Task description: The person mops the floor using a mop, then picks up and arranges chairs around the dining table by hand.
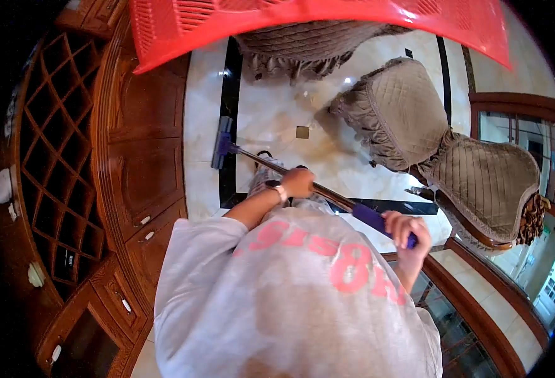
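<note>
A long-handled mop with a metal pole (266, 162) slants across the middle of the head view. Its flat purple-and-grey head (222, 143) rests on the marble floor beside the black border strip, near the wooden cabinets. My left hand (297, 183), with a band on the wrist, is closed round the middle of the pole. At the purple grip (372, 219) on the pole's upper end, my right hand (409, 233) is wrapped round the handle.
Wooden cabinets (145, 157) and a lattice rack (60, 138) stand at the left. Two chairs with brown quilted covers, one on the right (409, 113), one at the top (302, 44), stand on the tiled floor (271, 113). A red slatted edge (321, 9) crosses the top.
</note>
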{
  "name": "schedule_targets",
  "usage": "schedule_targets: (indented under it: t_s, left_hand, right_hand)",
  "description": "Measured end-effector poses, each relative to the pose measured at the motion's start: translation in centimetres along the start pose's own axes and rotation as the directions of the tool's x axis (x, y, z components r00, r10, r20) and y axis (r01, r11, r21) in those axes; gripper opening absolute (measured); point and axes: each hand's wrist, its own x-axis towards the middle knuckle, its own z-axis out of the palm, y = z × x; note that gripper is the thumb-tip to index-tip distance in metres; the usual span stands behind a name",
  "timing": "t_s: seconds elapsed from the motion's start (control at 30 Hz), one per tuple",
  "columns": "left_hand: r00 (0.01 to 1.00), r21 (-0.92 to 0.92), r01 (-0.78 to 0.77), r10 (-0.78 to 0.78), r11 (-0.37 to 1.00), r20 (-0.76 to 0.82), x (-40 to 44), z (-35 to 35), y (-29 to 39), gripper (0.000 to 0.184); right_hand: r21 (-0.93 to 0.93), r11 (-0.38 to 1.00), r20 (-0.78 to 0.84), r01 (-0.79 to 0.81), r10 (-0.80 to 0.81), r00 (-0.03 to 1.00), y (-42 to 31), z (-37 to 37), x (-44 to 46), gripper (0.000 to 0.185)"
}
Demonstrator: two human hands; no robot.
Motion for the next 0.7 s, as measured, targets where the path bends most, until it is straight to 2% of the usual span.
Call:
schedule_targets:
  t_s: [0.03,0.07,0.1,0.13,0.17,0.2,0.23,0.3,0.37,0.4,0.47,0.6,0.67,0.7]
  left_hand:
    - [1.0,-0.065,-0.005,0.006,0.998,0.006,0.9,0.9,1.8,0.014]
    - [0.996,-0.193,-0.083,0.073,0.978,-0.055,1.4,1.4,3.3,0.015]
    - [0.99,-0.264,-0.114,0.089,0.958,-0.106,1.6,1.2,4.9,0.015]
    - [0.983,-0.331,-0.148,0.1,0.932,-0.157,1.7,1.2,5.8,0.015]
    - [0.983,-0.328,-0.149,0.104,0.933,-0.151,1.6,1.5,5.7,0.015]
    - [0.975,-0.283,-0.199,0.16,0.938,-0.157,1.2,1.6,5.0,0.018]
    - [0.963,-0.236,-0.249,0.214,0.939,-0.163,0.6,1.7,4.3,0.022]
    - [0.965,-0.174,-0.256,0.243,0.951,-0.095,-1.0,1.3,2.8,0.018]
    - [0.969,-0.199,-0.243,0.246,0.949,-0.012,-2.1,-0.7,3.4,0.016]
    - [0.968,-0.184,-0.25,0.252,0.95,-0.016,-2.3,-2.5,4.3,0.016]
    - [0.975,-0.137,-0.172,0.189,0.976,0.12,-2.2,-5.0,5.3,0.011]
    - [0.985,-0.071,-0.17,0.172,0.983,0.027,-2.1,-8.2,1.9,0.012]
    - [0.99,-0.04,-0.132,0.134,0.99,0.04,-2.2,-10.9,-0.7,0.012]
    - [0.983,-0.016,-0.183,0.183,0.983,0.0,-2.4,-12.5,-2.2,0.012]
  right_hand:
    - [-0.014,0.999,0.075,0.034,-0.033,0.997,-1.1,-1.7,-0.8,0.045]
    - [-0.027,0.997,0.152,0.069,-0.064,0.986,-2.0,-3.4,-1.4,0.044]
    - [-0.028,0.997,0.151,0.072,-0.067,0.986,-2.6,-4.6,-1.5,0.044]
    - [0.042,0.989,0.341,0.143,-0.149,0.928,-2.9,-5.5,-1.3,0.043]
    - [0.126,0.972,0.507,0.197,-0.234,0.83,-3.1,-6.1,-1.2,0.042]
    - [0.128,0.972,0.5,0.198,-0.235,0.834,-3.1,-5.9,-1.0,0.042]
    - [0.129,0.98,0.646,0.148,-0.197,0.737,-3.0,-5.1,-0.7,0.04]
    - [0.129,0.985,0.776,0.114,-0.172,0.607,-3.2,-3.3,-1.1,0.039]
    - [0.059,0.986,0.769,0.155,-0.143,0.623,-3.7,-1.8,-2.5,0.037]
    - [0.062,0.984,0.771,0.17,-0.155,0.617,-3.8,-1.5,-2.9,0.037]
    - [0.109,0.971,0.728,0.213,-0.224,0.648,-4.0,-1.0,-2.8,0.035]
    - [0.15,0.939,0.765,0.309,-0.308,0.565,-3.4,2.7,-0.2,0.034]
    - [0.128,0.932,0.777,0.339,-0.306,0.55,-2.3,5.8,1.1,0.034]
    - [0.082,0.931,0.728,0.355,-0.299,0.617,-1.6,7.4,1.5,0.034]
